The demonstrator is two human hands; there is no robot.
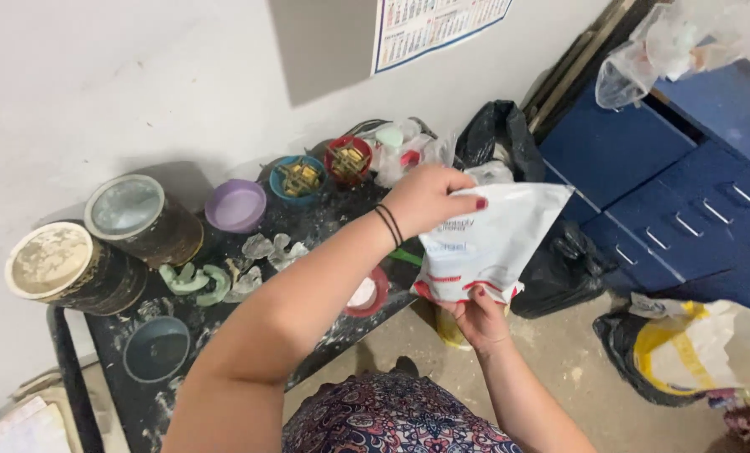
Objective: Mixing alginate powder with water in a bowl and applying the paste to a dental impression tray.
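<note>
- Hands first: the left hand (425, 197) pinches the top edge of a white plastic bag (488, 243), fingers folded over the rim, black bands around the wrist.
- The right hand (478, 317) grips the same bag from below, at its red-striped bottom edge, thumb pressed up against it.
- The bag hangs between the two hands, tilted, held in the air past the near corner of the dark table (144, 403) rather than resting on it.
- Left of the left hand, the tabletop is crowded: a purple bowl (235, 205), a blue bowl (298, 178) and a red bowl (349, 159) along the wall edge, two large stained tins (98, 252) farther left, pale green and white curved moulds (224, 273) in the middle, a grey bowl (156, 348) near the front edge.
- A red-rimmed dish (366, 294) sits at the table's edge, just beside the left forearm.
- Behind the bag, black rubbish bags (551, 260) fill the gap between the table and a blue drawer unit (685, 201).
- Right of the right hand, a patch of bare concrete floor (559, 361) lies open, bounded by a yellow-and-white sack (694, 348) well apart from the hand.
</note>
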